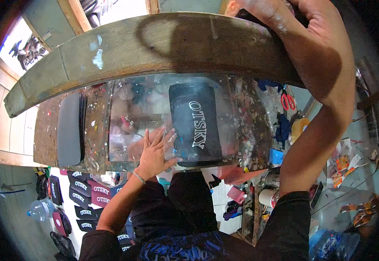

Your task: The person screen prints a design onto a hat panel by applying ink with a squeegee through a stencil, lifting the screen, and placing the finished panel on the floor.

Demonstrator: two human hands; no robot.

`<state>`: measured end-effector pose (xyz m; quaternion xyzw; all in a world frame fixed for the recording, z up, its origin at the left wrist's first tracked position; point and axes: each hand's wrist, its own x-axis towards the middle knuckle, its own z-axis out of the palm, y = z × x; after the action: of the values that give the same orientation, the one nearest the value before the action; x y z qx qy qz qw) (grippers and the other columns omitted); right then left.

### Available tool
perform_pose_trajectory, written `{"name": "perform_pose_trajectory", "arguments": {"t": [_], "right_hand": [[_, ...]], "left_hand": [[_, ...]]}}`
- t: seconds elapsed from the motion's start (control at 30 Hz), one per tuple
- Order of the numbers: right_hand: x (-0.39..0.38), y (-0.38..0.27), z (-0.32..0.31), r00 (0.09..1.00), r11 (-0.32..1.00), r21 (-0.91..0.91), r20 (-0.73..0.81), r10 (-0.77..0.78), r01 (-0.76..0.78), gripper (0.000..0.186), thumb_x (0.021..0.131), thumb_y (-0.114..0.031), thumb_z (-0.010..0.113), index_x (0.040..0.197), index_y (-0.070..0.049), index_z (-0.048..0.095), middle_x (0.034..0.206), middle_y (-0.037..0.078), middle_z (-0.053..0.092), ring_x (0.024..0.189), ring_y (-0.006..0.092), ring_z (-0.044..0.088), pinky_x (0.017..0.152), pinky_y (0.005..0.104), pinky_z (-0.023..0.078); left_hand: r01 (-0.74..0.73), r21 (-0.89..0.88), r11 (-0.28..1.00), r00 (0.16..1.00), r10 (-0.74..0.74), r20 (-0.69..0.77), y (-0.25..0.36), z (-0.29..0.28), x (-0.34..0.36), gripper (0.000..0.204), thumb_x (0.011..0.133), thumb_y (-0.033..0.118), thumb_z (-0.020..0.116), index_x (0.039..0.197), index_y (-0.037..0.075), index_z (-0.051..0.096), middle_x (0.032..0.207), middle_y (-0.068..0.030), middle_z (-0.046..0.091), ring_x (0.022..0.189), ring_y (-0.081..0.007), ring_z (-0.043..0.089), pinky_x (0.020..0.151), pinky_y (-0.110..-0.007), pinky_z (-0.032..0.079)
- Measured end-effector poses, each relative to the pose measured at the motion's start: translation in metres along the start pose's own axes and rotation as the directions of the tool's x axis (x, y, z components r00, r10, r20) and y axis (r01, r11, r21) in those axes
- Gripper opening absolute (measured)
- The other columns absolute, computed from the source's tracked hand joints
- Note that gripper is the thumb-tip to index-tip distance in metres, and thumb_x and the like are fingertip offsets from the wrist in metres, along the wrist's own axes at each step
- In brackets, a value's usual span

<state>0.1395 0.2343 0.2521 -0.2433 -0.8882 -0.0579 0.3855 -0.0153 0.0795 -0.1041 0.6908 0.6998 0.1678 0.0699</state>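
Observation:
My left hand rests on the clear panel, fingers spread, just left of a black rounded rectangular piece with white lettering, which lies on the panel or under it; I cannot tell which. A curved-looking wooden beam spans the view above the panel. My right hand is raised at the beam's right end, fingers bent around something dark at the top edge that I cannot make out. A stack of grey-black flat pieces sits left of the panel on the stained board.
Red-handled scissors hang at the board's back right. Below left, several printed black and maroon pieces lie on a white surface beside a water jug. A white can stands below right. An open doorway with a motorbike is at upper left.

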Motion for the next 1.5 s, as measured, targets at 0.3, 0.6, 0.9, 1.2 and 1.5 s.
{"name": "perform_pose_trajectory", "arguments": {"t": [0.3, 0.6, 0.9, 1.2, 1.5], "right_hand": [[0.007, -0.010, -0.004, 0.964, 0.947, 0.185, 0.101, 0.246, -0.261, 0.043, 0.086, -0.036, 0.073, 0.065, 0.001, 0.065, 0.052, 0.001, 0.053, 0.049, 0.0072, 0.045, 0.044, 0.0288, 0.031], [0.002, 0.001, -0.003, 0.995, 0.993, 0.071, 0.025, 0.092, -0.094, 0.046, 0.086, -0.037, 0.073, 0.063, 0.001, 0.063, 0.049, 0.003, 0.052, 0.045, 0.0097, 0.044, 0.043, 0.0301, 0.031], [0.004, 0.030, 0.000, 0.979, 0.962, 0.272, 0.202, -0.029, -0.028, 0.042, 0.092, -0.044, 0.065, 0.088, -0.002, 0.070, 0.067, 0.003, 0.061, 0.063, 0.0056, 0.051, 0.059, 0.0265, 0.042], [-0.076, 0.028, 0.019, 0.986, 0.986, 0.099, 0.087, -0.144, 0.135, 0.043, 0.085, -0.045, 0.075, 0.081, -0.004, 0.061, 0.067, 0.011, 0.055, 0.058, 0.0273, 0.057, 0.054, 0.0380, 0.044], [-0.215, 0.006, 0.066, 0.959, 0.969, 0.213, 0.223, -0.173, 0.126, 0.042, 0.081, -0.038, 0.077, 0.097, -0.003, 0.060, 0.090, 0.014, 0.061, 0.082, 0.0327, 0.063, 0.071, 0.0443, 0.051]], "left_hand": [[0.007, -0.012, 1.000, 1.000, -0.007, 0.001, 0.000, -0.001, -0.001, 0.086, 0.083, 0.056, 0.068, 0.151, 0.011, 0.041, 0.161, -0.0037, 0.035, 0.151, -0.0299, 0.025, 0.122, -0.061, 0.001], [0.012, -0.101, 0.995, 1.000, -0.013, -0.018, -0.006, 0.009, 0.005, 0.082, 0.090, 0.047, 0.065, 0.153, 0.006, 0.035, 0.161, -0.0123, 0.032, 0.152, -0.0321, 0.020, 0.121, -0.062, 0.001], [-0.322, -0.077, 0.944, 0.937, 0.306, -0.169, 0.170, -0.007, 0.166, 0.079, 0.096, 0.049, 0.056, 0.145, -0.009, 0.039, 0.159, -0.0278, 0.026, 0.148, -0.0426, 0.025, 0.122, -0.055, 0.015], [0.061, 0.271, 0.961, 0.793, 0.119, -0.598, 0.098, -0.248, -0.026, 0.094, 0.076, 0.034, 0.082, 0.153, 0.007, 0.036, 0.153, -0.0230, 0.041, 0.142, -0.0396, 0.039, 0.120, -0.056, 0.019], [0.082, 0.076, 0.994, 0.996, -0.079, -0.037, 0.050, -0.171, -0.066, 0.049, 0.069, 0.025, 0.082, 0.109, 0.005, 0.061, 0.098, -0.0104, 0.059, 0.098, -0.0297, 0.058, 0.086, -0.041, 0.045]]}}
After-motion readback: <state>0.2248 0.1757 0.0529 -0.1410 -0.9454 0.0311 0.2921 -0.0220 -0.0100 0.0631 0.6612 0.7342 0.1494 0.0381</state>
